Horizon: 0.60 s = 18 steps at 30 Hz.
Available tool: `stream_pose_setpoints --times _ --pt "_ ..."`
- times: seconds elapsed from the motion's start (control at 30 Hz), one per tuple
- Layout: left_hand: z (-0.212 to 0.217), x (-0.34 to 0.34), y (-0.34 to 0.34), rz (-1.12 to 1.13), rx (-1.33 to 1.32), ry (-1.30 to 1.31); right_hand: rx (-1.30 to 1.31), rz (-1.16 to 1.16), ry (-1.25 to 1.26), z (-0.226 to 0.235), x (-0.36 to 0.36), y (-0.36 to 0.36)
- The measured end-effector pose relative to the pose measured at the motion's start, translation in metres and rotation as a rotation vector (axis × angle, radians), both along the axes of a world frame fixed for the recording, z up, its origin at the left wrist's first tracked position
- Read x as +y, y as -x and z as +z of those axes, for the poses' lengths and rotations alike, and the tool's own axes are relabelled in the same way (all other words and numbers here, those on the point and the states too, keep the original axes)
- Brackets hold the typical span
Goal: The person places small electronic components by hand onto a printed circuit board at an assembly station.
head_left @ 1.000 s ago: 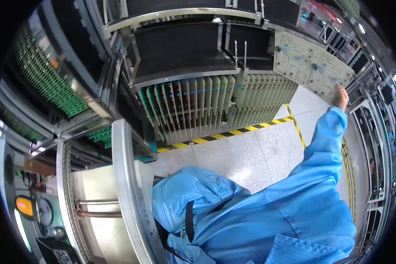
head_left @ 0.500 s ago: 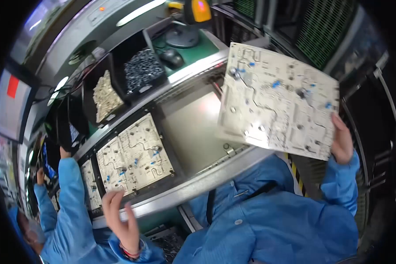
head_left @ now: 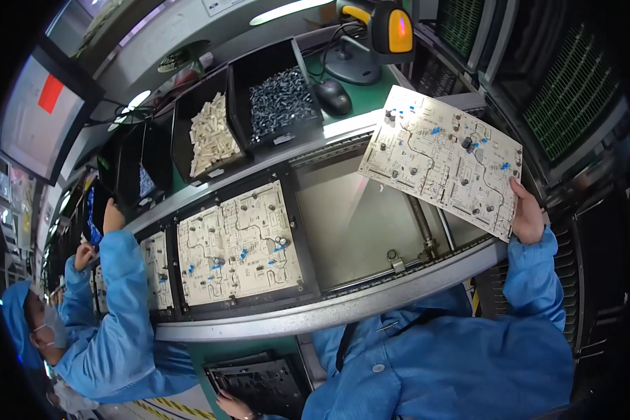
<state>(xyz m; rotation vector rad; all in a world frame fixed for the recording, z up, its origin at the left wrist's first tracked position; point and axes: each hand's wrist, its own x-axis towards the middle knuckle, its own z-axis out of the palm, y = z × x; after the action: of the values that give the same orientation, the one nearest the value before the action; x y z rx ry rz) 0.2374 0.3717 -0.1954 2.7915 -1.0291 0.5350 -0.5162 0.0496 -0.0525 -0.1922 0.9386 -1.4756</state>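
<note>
My right hand (head_left: 528, 214) grips a pale circuit board (head_left: 446, 157) by its right edge. The board is tilted above the right end of the conveyor line, its face dotted with blue and dark components. Low in the view, my left hand (head_left: 235, 405) is closed at the near left edge of a black fixture frame (head_left: 255, 378) below the rail; some of its fingers are hidden. On the line, another pale circuit board (head_left: 238, 241) sits in a black carrier (head_left: 304, 231). To its left, a similar board (head_left: 157, 269) is partly covered by a co-worker's sleeve.
Behind the line stand black bins of white parts (head_left: 213, 136) and dark parts (head_left: 280, 101). A mouse (head_left: 333, 96) and yellow scanner (head_left: 392, 31) are beyond. A metal rail (head_left: 343, 302) runs in front. At left, a co-worker (head_left: 112, 322) reaches toward bins; a monitor (head_left: 38, 112) stands there.
My left hand has dropped from above the front rail to the black fixture frame below. The circuit board in my right hand has tilted and shifted slightly. The view has turned.
</note>
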Motion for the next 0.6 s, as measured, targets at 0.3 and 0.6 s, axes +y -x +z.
stream_pose_setpoints --times 0.3,0.6 --pt "0.137 -0.048 0.124 -0.088 -0.012 0.051 -0.035 0.024 -0.017 -0.017 -0.003 0.033" --pt "0.256 -0.087 0.252 -0.620 0.040 0.609 -0.047 0.075 0.039 -0.006 0.010 0.052"
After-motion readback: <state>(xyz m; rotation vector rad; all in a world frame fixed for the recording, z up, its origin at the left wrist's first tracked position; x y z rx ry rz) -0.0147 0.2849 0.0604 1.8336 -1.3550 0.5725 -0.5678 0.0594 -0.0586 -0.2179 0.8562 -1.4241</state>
